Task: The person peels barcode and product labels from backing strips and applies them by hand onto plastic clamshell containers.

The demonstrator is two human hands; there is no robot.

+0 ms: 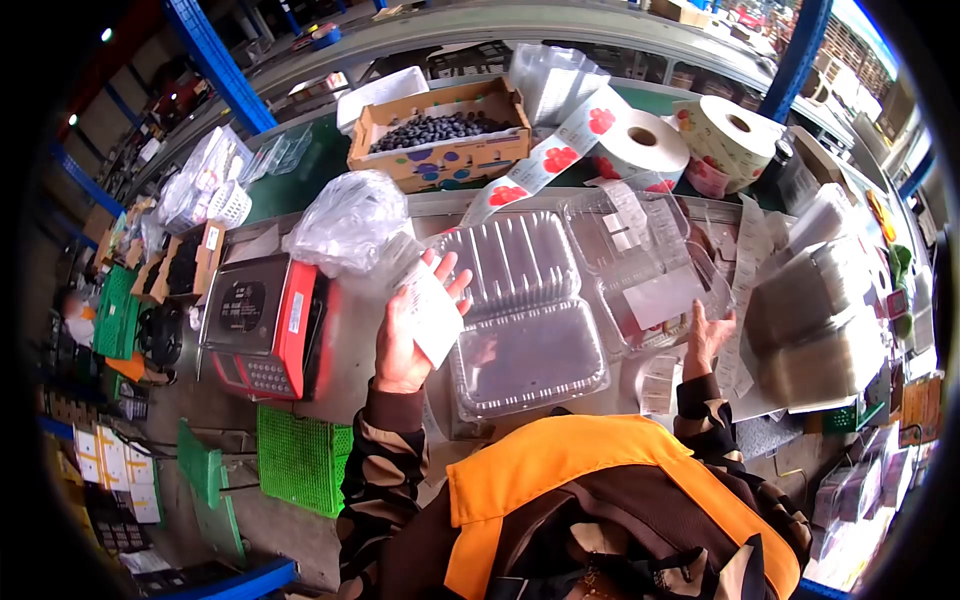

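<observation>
My left hand (398, 362) holds a white paper sheet (432, 318) against its palm, fingers spread behind it; I cannot tell whether it is one sheet or a small stack. Right beside it an open clear plastic clamshell box (528, 358) lies flat, its ribbed half (510, 262) farther from me. My right hand (708, 338) has its fingers apart at the near right edge of more clear clamshells (625, 240). Another white sheet (664, 300) rests there, close to the thumb. Whether that hand touches the plastic is unclear.
A red scale (262, 325) stands left, near a clear plastic bag (350, 222). Behind are a cardboard box (440, 165) of dark grapes or berries and label rolls (640, 150) (730, 140). Stacked clear containers (815, 320) stand right. A green crate (300, 455) sits lower left.
</observation>
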